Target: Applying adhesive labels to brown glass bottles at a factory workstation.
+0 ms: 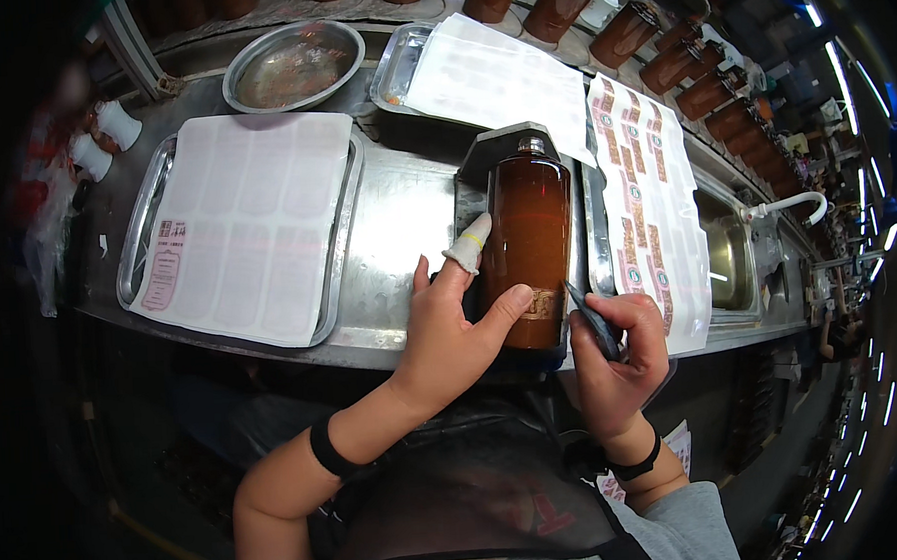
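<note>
A brown glass bottle [528,226] lies in a dark cradle [476,162], its neck pointing away from me. My left hand [448,325] steadies its left side, the thumb pressing on a small gold-brown label [544,304] near the base. A pale finger cot with a yellow band [468,245] covers one finger of that hand. Just right of the label, my right hand [622,357] is closed on a dark pointed tool [592,322], which looks like tweezers. Its tip is at the bottle's right edge; whether it touches the glass I cannot tell.
On the left, a steel tray [342,255] carries a mostly bare label sheet [256,218]. Printed label sheets [645,201] lie right of the bottle, before a sink [725,258] with a white faucet [801,205]. Behind are a metal bowl [349,69] and several brown bottles [625,34].
</note>
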Demonstrator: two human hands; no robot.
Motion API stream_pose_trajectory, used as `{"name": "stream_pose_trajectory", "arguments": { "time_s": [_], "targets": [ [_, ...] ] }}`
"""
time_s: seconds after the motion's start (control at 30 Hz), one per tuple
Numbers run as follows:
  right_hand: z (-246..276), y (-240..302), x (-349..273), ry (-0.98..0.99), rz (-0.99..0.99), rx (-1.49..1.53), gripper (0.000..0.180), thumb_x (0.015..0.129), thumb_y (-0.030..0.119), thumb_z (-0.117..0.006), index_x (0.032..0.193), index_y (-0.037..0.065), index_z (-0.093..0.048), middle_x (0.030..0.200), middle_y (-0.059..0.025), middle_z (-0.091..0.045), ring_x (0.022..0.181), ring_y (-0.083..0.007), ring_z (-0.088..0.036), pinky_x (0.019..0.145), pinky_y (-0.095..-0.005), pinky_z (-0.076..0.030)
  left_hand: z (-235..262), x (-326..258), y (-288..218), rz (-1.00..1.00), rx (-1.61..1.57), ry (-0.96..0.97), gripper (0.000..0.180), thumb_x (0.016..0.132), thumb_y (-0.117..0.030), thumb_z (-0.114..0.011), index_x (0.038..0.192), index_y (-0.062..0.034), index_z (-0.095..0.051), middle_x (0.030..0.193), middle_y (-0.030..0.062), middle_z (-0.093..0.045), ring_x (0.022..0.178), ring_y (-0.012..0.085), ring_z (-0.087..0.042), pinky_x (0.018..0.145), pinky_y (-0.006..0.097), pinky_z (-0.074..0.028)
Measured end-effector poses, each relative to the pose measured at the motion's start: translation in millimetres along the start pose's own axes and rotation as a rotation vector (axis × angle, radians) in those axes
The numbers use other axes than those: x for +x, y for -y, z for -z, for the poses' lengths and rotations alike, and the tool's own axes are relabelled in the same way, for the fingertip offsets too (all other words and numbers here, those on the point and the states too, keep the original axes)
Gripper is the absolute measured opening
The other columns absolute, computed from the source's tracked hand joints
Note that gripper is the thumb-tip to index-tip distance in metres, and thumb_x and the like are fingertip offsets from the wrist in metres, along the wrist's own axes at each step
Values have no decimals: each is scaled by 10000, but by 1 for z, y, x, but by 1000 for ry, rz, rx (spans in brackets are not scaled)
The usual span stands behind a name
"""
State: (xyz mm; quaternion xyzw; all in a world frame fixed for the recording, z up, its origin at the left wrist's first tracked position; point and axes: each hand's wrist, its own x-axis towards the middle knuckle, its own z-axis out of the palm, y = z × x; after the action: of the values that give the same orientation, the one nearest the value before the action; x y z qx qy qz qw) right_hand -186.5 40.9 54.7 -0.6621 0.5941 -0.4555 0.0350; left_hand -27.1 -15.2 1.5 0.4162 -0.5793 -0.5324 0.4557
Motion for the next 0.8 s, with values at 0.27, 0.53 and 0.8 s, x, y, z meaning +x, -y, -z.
{"name": "stream_pose_trajectory", "arguments": {
  "time_s": [0.27, 0.53, 0.8],
  "targets": [
    [-8, 14, -5, 90, 129, -12, 365, 613, -88, -775, 947, 40, -698, 818, -72, -639, 717, -242, -600, 644, -332, -460, 3, 0, 3, 2, -22, 24, 687, 923, -193, -723, 1497, -10, -391, 1353, 199, -463, 1320, 303, -495, 1141, 391, -372],
    [-5, 23, 0, 271, 329, 28, 381, 598, -57, -786, 954, 57, -710, 820, -68, -642, 703, -249, -602, 618, -343, -458, 8, 0, 16, 52, -116, 37, 662, 924, -246, -678, 1491, -34, -411, 1323, 182, -630, 1224, 295, -616, 1215, 498, -61],
    [-12, 23, 16, 268, 392, -245, 365, 625, 36, -758, 983, 98, -726, 904, -35, -634, 820, -220, -595, 699, -367, -437, 9, 2, 34, 80, -282, 65, 589, 969, -240, -616, 1499, -71, -422, 1350, 180, -620, 1312, 258, -561, 1215, 477, -60]
  ]
}}
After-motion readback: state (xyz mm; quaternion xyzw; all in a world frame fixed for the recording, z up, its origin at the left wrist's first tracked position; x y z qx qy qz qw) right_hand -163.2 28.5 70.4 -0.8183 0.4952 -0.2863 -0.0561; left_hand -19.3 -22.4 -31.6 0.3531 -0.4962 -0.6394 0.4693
